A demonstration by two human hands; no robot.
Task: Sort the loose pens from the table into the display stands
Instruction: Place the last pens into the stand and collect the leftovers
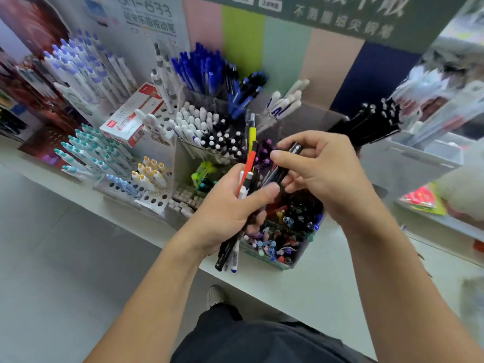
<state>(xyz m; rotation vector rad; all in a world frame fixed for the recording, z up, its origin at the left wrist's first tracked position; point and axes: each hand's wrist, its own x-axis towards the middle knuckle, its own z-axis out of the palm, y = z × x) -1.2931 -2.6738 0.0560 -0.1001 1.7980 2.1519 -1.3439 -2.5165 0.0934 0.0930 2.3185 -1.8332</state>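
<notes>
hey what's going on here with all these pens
A person stands at a shop counter crowded with pen display stands. The left hand grips a mixed bundle of pens, including orange, yellow and black ones. The right hand pinches a dark pen at the top of that bundle, seemingly picking it out to sort. Below the hands sits a clear box full of assorted pens.

Two bare forearms, sleeveless to the frame edge, ending in a left hand (230, 205) and a right hand (322, 171) — no rings, watch or gloves visible. Below, dark trousers (262, 341) of plain, slightly creased fabric. Between the forearms, one pale shoe (216, 296) — rounded toe, detail too blurred for laces or markings.
</notes>
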